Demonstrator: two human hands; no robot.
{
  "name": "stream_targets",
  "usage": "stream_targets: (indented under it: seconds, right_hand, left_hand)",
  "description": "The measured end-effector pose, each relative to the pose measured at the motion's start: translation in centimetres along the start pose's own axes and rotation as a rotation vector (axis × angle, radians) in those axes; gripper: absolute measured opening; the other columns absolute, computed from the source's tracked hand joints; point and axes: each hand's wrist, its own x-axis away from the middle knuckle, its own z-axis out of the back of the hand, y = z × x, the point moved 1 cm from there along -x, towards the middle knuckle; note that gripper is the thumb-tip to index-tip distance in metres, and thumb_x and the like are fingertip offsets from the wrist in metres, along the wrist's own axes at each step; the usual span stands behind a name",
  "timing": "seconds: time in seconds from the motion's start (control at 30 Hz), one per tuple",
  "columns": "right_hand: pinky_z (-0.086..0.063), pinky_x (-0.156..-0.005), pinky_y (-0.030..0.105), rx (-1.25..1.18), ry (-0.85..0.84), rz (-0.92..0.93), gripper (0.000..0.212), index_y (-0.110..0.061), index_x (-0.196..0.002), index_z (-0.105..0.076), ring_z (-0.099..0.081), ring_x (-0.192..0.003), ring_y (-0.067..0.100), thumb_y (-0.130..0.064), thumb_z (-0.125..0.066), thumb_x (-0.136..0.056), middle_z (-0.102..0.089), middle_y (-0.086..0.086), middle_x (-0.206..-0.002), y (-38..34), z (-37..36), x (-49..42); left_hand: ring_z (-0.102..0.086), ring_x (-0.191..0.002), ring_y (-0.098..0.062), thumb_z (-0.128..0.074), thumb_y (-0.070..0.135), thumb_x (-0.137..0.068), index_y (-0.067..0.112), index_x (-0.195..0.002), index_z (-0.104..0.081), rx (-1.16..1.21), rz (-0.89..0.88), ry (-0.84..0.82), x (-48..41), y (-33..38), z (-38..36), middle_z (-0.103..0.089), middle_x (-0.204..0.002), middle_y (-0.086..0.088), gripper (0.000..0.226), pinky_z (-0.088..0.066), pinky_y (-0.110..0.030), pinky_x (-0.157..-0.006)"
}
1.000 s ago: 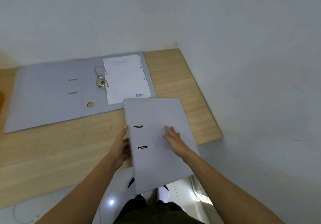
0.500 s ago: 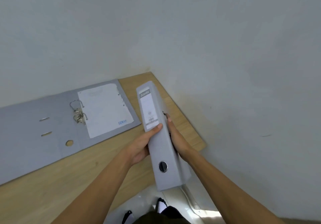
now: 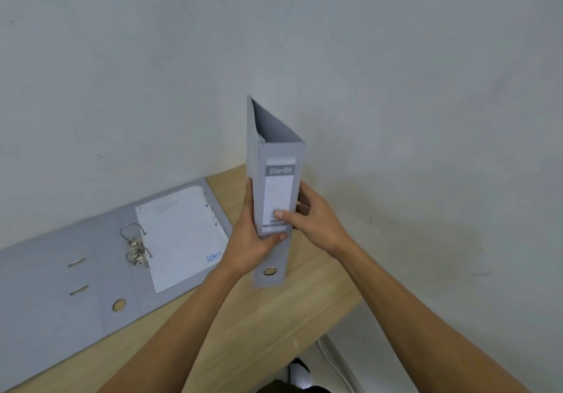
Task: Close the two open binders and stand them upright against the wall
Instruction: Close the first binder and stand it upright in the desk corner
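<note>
A: Entry, left portion. What is recorded there?

B: An open binder (image 3: pixel 91 273) is seen lying flat on the wooden counter (image 3: pixel 249 328), covers spread, its far edge near the wall (image 3: pixel 122 88). A ring mechanism (image 3: pixel 135 246) is noted standing at its spine, arches up. A white sheet (image 3: pixel 179 234) with punched holes along one edge is observed on the right cover; blue lettering is printed at its lower corner, partly hidden by the left forearm.

A: Centre?

B: A closed binder (image 3: pixel 274 209) is held upright, spine turned to the camera, tilted slightly. A white spine label (image 3: pixel 278 194) and a round finger hole (image 3: pixel 269 271) low on the spine are noted. Whether its bottom edge is resting on the counter or is held just above it cannot be told. It is positioned close to the corner of the wall; contact with the wall cannot be confirmed.

A: Hands?

B: The left hand (image 3: pixel 253 240) is wrapped around the left cover, fingers laid flat along it, thumb pressed across the lower spine. The right hand (image 3: pixel 316 219) is closed on the right cover, thumb laid across the label, fingers curled behind. The binder is thus pinched between both hands.
</note>
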Motion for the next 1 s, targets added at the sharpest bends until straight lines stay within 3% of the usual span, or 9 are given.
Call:
stream_targets:
  seconds: [0.07,0.13,0.27,0.5,0.63,0.77,1.0]
  right_hand:
    - [-0.055,-0.101,0.046,-0.008,-0.010,-0.026,0.073,-0.028,-0.151,-0.044,-0.062,-0.126,0.011,-0.019,-0.076,-0.086,-0.064,-0.013,-0.138,1.2,0.7,-0.7]
    - [-0.053,-0.103,0.047,-0.012,-0.026,-0.052,0.071,-0.029,-0.152,-0.043,-0.061,-0.128,0.011,-0.014,-0.071,-0.089,-0.062,-0.015,-0.140,2.3,1.4,-1.6]
    - [-0.051,-0.106,0.046,-0.013,-0.064,-0.095,0.063,-0.023,-0.152,-0.044,-0.058,-0.132,0.011,-0.009,-0.061,-0.093,-0.056,-0.009,-0.149,4.3,2.6,-3.6]
    - [-0.051,-0.105,0.049,-0.053,0.027,-0.126,0.051,-0.020,-0.147,-0.051,-0.058,-0.132,0.016,-0.008,-0.057,-0.098,-0.064,-0.001,-0.140,6.5,5.3,-6.5]
    - [-0.055,-0.099,0.036,0.037,0.116,-0.084,0.044,-0.023,-0.143,-0.056,-0.063,-0.123,0.015,-0.014,-0.053,-0.100,-0.068,-0.002,-0.132,7.1,5.8,-8.3]
    - [-0.052,-0.079,0.022,0.312,0.361,-0.032,0.030,-0.021,-0.126,-0.069,-0.065,-0.095,0.015,-0.020,-0.055,-0.099,-0.060,-0.002,-0.104,7.1,5.7,-9.7]
    - [-0.047,-0.074,0.003,0.169,0.385,-0.063,0.038,-0.018,-0.135,-0.060,-0.066,-0.098,0.007,-0.014,-0.056,-0.098,-0.069,-0.001,-0.108,7.2,5.8,-12.0]
  left_hand:
    - [-0.049,-0.136,-0.011,-0.080,0.013,-0.081,0.033,-0.160,0.000,-0.062,0.021,-0.015,-1.2,-1.0,0.1,-0.044,-0.154,0.008,0.114,-0.053,-0.025,-0.098]
    - [-0.048,-0.136,-0.011,-0.080,0.011,-0.081,0.034,-0.159,-0.003,-0.075,0.051,0.005,-2.3,-2.0,0.0,-0.045,-0.153,0.009,0.113,-0.052,-0.013,-0.089]
    - [-0.053,-0.130,-0.017,-0.081,0.006,-0.078,0.028,-0.159,-0.007,-0.105,0.126,0.053,-5.2,-4.0,-1.0,-0.053,-0.146,0.004,0.111,-0.053,-0.009,-0.081]
    - [-0.051,-0.132,-0.019,-0.088,0.019,-0.072,0.024,-0.159,-0.007,-0.221,0.181,-0.020,-11.3,-4.7,-2.1,-0.048,-0.151,0.000,0.119,-0.053,-0.039,-0.100]
    - [-0.045,-0.139,-0.022,-0.087,0.017,-0.074,0.020,-0.159,-0.009,-0.214,0.188,-0.012,-13.8,-4.7,-2.8,-0.044,-0.155,-0.004,0.116,-0.049,-0.046,-0.105]
    - [-0.042,-0.142,-0.023,-0.086,0.018,-0.076,0.022,-0.160,-0.005,-0.211,0.201,0.015,-15.7,-4.4,-3.4,-0.040,-0.158,-0.004,0.117,-0.046,-0.047,-0.109]
    - [-0.042,-0.142,-0.030,-0.085,0.018,-0.078,0.023,-0.160,-0.002,-0.233,0.220,0.033,-19.3,-4.2,-4.1,-0.040,-0.158,-0.007,0.117,-0.046,-0.050,-0.108]
